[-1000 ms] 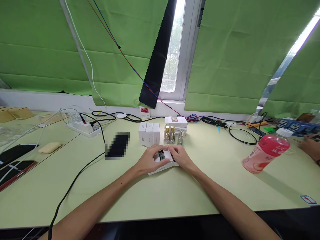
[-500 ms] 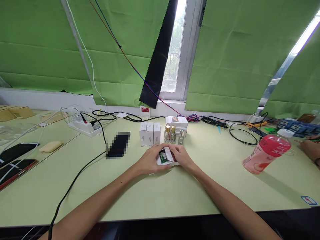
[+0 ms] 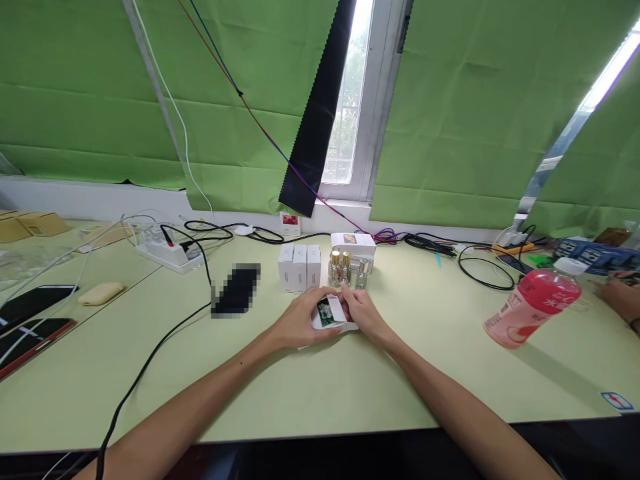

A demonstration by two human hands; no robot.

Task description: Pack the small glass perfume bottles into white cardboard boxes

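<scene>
A small white box (image 3: 331, 313) with a picture of white flowers and green leaves lies on its side between my hands, low over the table. My left hand (image 3: 303, 319) is wrapped round its left end, thumb along the near edge. At the right end, my right hand (image 3: 363, 311) is closed with its fingertips at the box's end; what they pinch there is partly hidden. Just beyond my hands stand small glass bottles with gold caps (image 3: 341, 267) and a silver-capped bottle (image 3: 363, 273). Several upright white boxes (image 3: 299, 268) stand behind my left hand.
More white boxes (image 3: 354, 243) are behind the bottles. A pink drink bottle (image 3: 533, 303) leans in view at right, near another person's hand (image 3: 617, 293). Left are a blurred dark object (image 3: 237, 291), a black cable (image 3: 150, 357), a power strip (image 3: 170, 257) and phones (image 3: 35, 340).
My right hand's fingertips have shifted slightly at the box's right end. The box and my left hand have barely moved.
</scene>
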